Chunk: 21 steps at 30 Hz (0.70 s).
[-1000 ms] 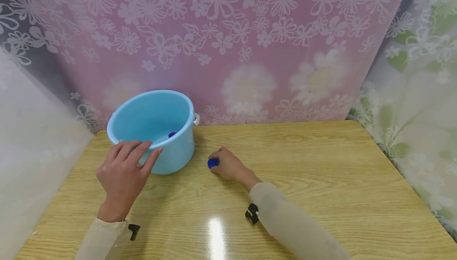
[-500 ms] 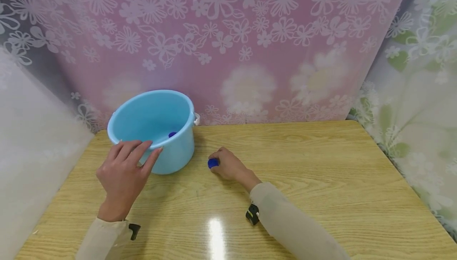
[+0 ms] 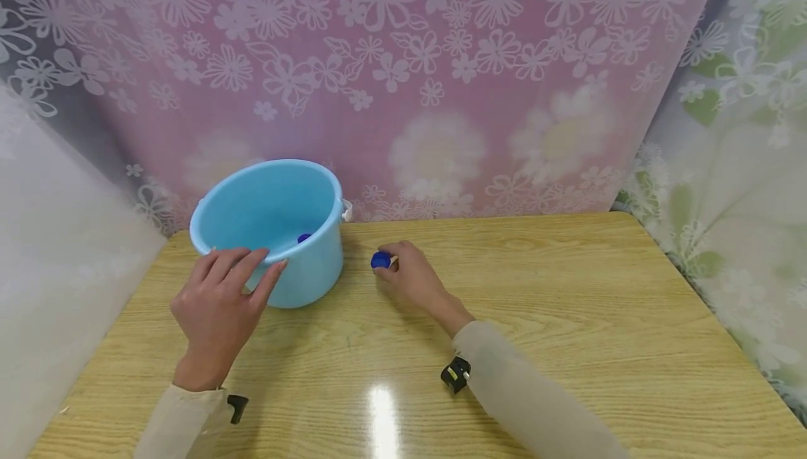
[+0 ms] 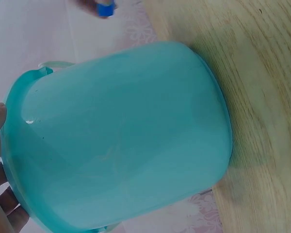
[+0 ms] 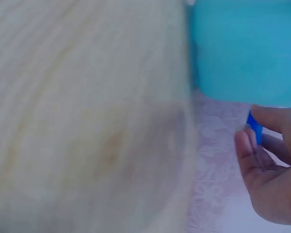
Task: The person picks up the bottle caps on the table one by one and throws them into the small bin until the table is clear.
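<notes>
A light blue plastic bucket (image 3: 309,280) stands upright at the left back of the table. My left hand (image 3: 217,305) grips its near rim, fingers over the edge and thumb on the outer wall. Right of the bucket, my right hand (image 3: 412,277) pinches a small round blue bottle cap (image 3: 380,260) between thumb and fingers. In the left wrist view this cap (image 4: 105,8) is held up off the table. The right wrist view shows the cap (image 5: 254,127) edge-on, partly covered by the fingers. Another dark blue piece (image 3: 304,238) lies inside the bucket, mostly hidden by the rim.
The wood-grain table (image 3: 567,291) reaches to a pink flowered curtain (image 3: 435,94) at the back. Pale flowered cloth (image 3: 744,235) hangs at the right. A white handle joint (image 3: 347,210) sticks out from the bucket's right side.
My right hand has raised the blue cap from the table and shifted it slightly away from me. The left hand and the bucket have stayed in place.
</notes>
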Motion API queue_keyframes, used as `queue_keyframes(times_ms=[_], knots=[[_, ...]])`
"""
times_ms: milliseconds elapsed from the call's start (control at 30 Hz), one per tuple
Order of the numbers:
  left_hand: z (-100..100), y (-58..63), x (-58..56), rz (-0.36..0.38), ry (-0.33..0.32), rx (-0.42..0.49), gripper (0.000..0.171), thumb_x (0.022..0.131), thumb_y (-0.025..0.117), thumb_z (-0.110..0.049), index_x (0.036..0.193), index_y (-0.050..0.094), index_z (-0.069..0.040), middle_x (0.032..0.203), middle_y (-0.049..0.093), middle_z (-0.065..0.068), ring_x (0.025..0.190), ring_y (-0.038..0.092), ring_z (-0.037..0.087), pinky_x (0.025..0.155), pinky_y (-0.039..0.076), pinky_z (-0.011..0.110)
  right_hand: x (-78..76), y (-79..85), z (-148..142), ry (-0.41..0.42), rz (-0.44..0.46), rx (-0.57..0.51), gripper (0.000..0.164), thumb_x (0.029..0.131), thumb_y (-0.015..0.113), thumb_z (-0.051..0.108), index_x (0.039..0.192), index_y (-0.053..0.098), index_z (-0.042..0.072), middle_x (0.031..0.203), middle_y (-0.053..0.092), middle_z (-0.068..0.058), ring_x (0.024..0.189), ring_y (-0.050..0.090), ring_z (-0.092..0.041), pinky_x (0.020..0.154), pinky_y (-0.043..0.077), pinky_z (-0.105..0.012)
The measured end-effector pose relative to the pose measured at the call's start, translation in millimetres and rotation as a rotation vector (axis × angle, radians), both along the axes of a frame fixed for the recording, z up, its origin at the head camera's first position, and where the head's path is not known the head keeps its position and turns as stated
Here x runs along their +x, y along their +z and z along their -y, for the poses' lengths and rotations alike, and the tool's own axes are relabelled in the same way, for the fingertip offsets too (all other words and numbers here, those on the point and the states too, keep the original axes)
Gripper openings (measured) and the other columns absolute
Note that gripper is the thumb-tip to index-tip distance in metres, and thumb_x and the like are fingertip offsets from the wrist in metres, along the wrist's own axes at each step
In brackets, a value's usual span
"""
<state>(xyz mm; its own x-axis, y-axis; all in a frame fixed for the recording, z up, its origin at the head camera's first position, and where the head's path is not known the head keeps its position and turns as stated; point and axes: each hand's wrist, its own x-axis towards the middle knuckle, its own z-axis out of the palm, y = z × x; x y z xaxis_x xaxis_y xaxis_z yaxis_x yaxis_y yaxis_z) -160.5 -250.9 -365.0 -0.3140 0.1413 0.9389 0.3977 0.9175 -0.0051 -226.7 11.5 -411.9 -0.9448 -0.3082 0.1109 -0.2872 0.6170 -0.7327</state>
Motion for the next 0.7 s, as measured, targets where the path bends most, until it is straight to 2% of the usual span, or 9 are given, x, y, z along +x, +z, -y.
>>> queue_keyframes(times_ms=[67, 200, 333, 700], knots=[[-0.1, 0.1, 0.0, -0.002, 0.001, 0.000, 0.041, 0.087, 0.063, -0.047, 0.091, 0.075, -0.008, 0.083, 0.069, 0.009, 0.076, 0.063, 0.031, 0.046, 0.045, 0.045, -0.9, 7.0, -0.7, -0.034, -0.017, -0.071, 0.043, 0.090, 0.067, 0.016, 0.129, 0.056, 0.002, 0.114, 0.059, -0.011, 0.076, 0.056, -0.013, 0.066, 0.049, -0.025], [-0.3, 0.1, 0.1, -0.007, 0.001, 0.000, 0.041, 0.087, 0.063, -0.047, 0.091, 0.075, -0.008, 0.083, 0.069, 0.009, 0.076, 0.063, 0.031, 0.045, 0.045, 0.045, -0.6, 19.8, -2.2, -0.090, -0.067, -0.183, 0.042, 0.088, 0.068, 0.017, 0.127, 0.058, 0.006, 0.112, 0.061, -0.007, 0.077, 0.057, -0.012, 0.067, 0.050, -0.026], [-0.1, -0.1, 0.0, -0.009, 0.000, 0.000, 0.042, 0.087, 0.063, -0.047, 0.091, 0.075, -0.008, 0.083, 0.069, 0.009, 0.076, 0.063, 0.031, 0.046, 0.045, 0.045, -1.2, 28.8, -3.1, -0.123, -0.116, -0.231, 0.040, 0.088, 0.069, 0.019, 0.125, 0.060, 0.007, 0.106, 0.061, -0.006, 0.080, 0.059, -0.014, 0.070, 0.051, -0.027], [0.1, 0.3, 0.1, -0.005, -0.002, 0.000, 0.042, 0.087, 0.063, -0.047, 0.092, 0.075, -0.008, 0.083, 0.069, 0.009, 0.076, 0.063, 0.031, 0.047, 0.045, 0.045, 1.9, 52.2, -0.3, -0.107, -0.254, -0.326, 0.039, 0.087, 0.069, 0.024, 0.123, 0.063, 0.009, 0.099, 0.060, -0.003, 0.080, 0.059, -0.012, 0.070, 0.052, -0.025]])
